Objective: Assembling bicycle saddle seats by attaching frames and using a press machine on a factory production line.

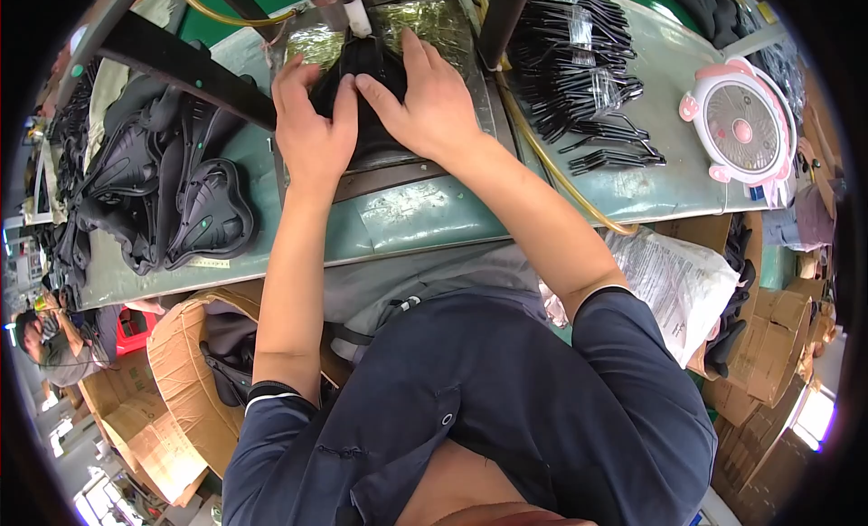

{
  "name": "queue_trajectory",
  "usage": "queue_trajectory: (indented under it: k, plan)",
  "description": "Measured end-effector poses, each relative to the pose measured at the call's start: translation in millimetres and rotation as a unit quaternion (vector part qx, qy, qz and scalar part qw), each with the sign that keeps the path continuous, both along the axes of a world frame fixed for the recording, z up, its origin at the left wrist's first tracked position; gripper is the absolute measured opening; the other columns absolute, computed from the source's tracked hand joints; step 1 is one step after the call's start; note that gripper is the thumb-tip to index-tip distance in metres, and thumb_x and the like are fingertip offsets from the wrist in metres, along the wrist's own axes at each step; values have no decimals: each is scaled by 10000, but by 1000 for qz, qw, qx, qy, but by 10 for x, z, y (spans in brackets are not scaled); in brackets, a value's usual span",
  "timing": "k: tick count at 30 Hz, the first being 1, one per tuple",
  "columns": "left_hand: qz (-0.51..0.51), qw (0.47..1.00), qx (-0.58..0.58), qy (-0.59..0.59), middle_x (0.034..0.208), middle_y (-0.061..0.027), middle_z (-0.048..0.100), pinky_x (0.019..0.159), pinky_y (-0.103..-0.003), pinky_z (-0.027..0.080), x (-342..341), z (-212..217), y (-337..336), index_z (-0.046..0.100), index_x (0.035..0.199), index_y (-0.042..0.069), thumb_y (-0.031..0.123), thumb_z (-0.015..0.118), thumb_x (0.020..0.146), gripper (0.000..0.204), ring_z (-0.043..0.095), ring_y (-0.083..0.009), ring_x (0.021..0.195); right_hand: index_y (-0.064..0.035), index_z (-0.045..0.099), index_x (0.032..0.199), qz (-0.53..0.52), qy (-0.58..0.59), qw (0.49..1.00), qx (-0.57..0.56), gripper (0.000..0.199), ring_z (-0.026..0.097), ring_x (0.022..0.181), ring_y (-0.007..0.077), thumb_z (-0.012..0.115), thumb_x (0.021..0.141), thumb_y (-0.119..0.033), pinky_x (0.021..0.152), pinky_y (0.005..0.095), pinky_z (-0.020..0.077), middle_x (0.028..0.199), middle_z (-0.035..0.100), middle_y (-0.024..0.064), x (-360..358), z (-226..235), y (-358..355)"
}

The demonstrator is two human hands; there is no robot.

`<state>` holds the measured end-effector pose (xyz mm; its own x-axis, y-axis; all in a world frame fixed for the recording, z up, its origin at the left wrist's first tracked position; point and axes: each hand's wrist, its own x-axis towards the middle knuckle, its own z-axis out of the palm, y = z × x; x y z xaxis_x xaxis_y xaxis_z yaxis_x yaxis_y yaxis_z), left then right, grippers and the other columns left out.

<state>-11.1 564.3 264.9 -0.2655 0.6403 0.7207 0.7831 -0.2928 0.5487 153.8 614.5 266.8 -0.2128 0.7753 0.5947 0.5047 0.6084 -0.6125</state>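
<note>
A black bicycle saddle part (pixel 375 132) lies on the metal bed of a press, under a pale round tip (pixel 358 19) that comes down near its narrow far end. My left hand (pixel 312 119) holds its left side, fingers bent over the edge and thumb resting on top. From the right, my right hand (pixel 429 101) steadies the same part, with its thumb on the upper face and its fingers stretched along the far right side. Both thumbs nearly meet at the middle. Its underside and my fingertips' exact contact are partly hidden.
Black saddle bases (pixel 208 214) pile up at the left of the green table (pixel 407 214). Bundled black metal rails (pixel 579 65) and a pink-and-white fan (pixel 741 123) stand at right. Dark press posts (pixel 185 69) flank my hands; a yellow hose (pixel 551 169) crosses the table. Cardboard boxes (pixel 194 372) sit below.
</note>
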Motion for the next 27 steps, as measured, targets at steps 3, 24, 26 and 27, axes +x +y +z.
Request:
queue_trajectory:
  k: [3, 24, 26, 27]
  plan:
    - [80, 987, -98, 100, 1298, -201, 688, 914, -466, 587, 6, 79, -49, 644, 1244, 51, 300, 824, 873, 481, 705, -414, 1085, 149, 494, 1475, 48, 4, 996, -69, 888, 674, 1198, 498, 733, 957, -531, 1009, 501, 567, 1309, 666, 324, 80, 80, 7]
    - [218, 911, -185, -298, 908, -67, 699, 628, -239, 566, -1477, -23, -2268, 666, 1135, 9, 344, 752, 1056, 354, 709, -128, 760, 64, 578, 1230, -5, 334, 886, -323, 494, 722, 729, 263, 807, 944, -266, 694, 386, 605, 894, 698, 153, 2141, 504, 109]
    - [388, 861, -248, -215, 858, -79, 665, 552, -258, 552, -1796, -143, -2395, 630, 1077, -4, 507, 760, 1018, 531, 706, -132, 709, 80, 596, 1216, 79, 430, 832, -340, 433, 740, 854, 311, 732, 1041, -292, 756, 409, 646, 1035, 714, 205, 2649, 667, 1072]
    - [390, 845, -281, -234, 846, -89, 658, 534, -268, 556, -1869, -179, -2311, 616, 1072, -13, 566, 750, 1001, 598, 705, -149, 676, 95, 587, 1274, 60, 466, 827, -308, 452, 752, 917, 321, 713, 1054, -278, 803, 409, 651, 1099, 709, 224, 2792, 773, 1474]
